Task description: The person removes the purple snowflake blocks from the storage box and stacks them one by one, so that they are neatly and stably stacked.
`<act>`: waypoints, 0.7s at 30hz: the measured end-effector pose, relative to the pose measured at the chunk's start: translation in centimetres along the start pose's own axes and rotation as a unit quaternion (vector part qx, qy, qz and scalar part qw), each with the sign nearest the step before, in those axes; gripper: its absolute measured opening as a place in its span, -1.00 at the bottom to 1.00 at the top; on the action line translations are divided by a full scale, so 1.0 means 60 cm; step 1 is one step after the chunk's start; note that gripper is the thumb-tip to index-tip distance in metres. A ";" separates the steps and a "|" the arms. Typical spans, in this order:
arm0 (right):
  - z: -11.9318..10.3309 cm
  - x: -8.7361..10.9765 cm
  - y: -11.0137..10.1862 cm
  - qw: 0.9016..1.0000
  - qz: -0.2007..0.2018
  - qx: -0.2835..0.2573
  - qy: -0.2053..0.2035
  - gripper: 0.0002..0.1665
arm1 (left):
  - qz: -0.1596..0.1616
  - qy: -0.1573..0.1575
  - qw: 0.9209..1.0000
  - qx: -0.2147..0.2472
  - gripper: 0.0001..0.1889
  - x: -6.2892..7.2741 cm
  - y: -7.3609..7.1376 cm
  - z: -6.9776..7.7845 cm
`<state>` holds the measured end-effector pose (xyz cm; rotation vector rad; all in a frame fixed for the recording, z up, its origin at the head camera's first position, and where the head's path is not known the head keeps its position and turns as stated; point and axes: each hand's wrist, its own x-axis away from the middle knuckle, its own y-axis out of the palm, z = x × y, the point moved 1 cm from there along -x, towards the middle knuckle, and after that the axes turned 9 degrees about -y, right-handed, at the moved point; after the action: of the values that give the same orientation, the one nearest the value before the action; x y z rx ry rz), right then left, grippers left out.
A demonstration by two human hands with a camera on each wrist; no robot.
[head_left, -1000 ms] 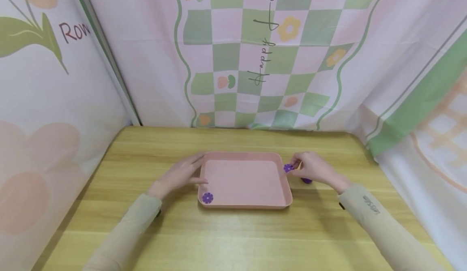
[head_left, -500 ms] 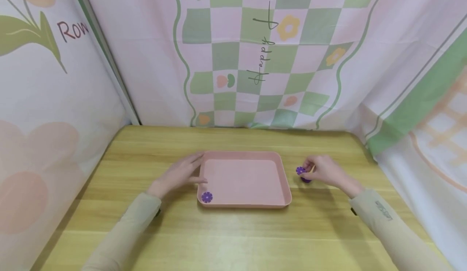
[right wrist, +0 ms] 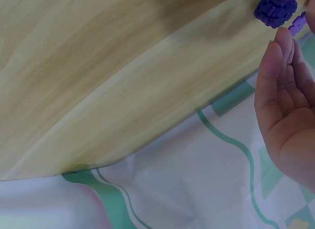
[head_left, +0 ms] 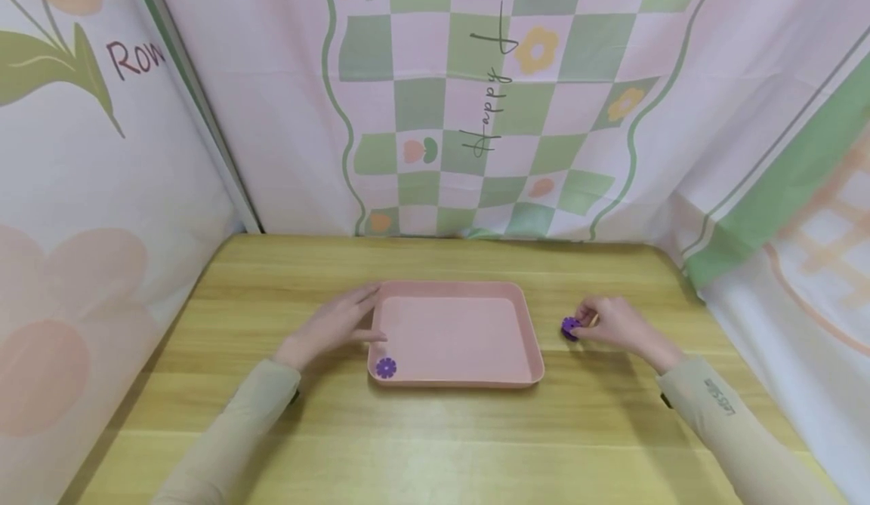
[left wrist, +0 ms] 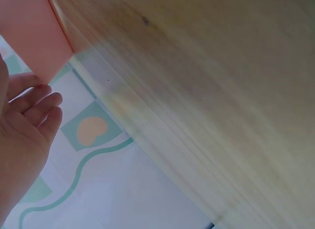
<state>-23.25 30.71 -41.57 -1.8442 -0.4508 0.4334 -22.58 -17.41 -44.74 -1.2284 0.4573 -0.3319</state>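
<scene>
A pink tray (head_left: pixel 451 339) lies on the table, with one purple snowflake disc (head_left: pixel 386 367) flat in its near left corner. My left hand (head_left: pixel 333 327) rests at the tray's left side, thumb reaching over the rim and fingers near the far left corner. Beyond the tray's right side, my right hand (head_left: pixel 618 327) pinches a purple snowflake disc (right wrist: pixel 298 24) between thumb and fingertips. A stack of purple snowflake discs (right wrist: pixel 275 10) stands on the table just beside it in the right wrist view. From the head view, the held disc and the stack overlap.
The wooden table (head_left: pixel 435 444) reaches back to a patterned curtain (head_left: pixel 476 112). More printed cloth hangs along the left and right sides. In the left wrist view, the tray's outer wall (left wrist: pixel 34 32) shows above the fingers.
My right hand has moved right, away from the tray's right rim to the stack, carrying the pinched snowflake disc. The left hand, the tray and the disc inside it stay put.
</scene>
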 end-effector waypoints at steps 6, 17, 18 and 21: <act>0.012 0.000 0.007 1.000 -0.008 0.000 0.009 -0.76 | -0.004 -0.001 1.000 -0.003 -0.06 -0.001 0.001 -0.001; 0.014 0.001 0.009 1.000 -0.023 -0.012 0.012 -0.74 | -0.009 -0.001 1.000 0.005 -0.05 -0.001 0.003 -0.004; 0.014 0.001 0.009 1.000 -0.024 -0.012 0.011 -0.74 | -0.008 -0.001 1.000 0.005 -0.05 -0.001 0.004 -0.004; 0.013 0.002 0.009 1.000 -0.025 -0.012 0.007 -0.75 | -0.005 0.000 1.000 0.005 -0.04 -0.001 0.003 -0.004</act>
<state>-23.50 31.23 -42.30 -1.8536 -0.4935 0.3818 -22.75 -17.51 -44.98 -1.2224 0.4480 -0.3424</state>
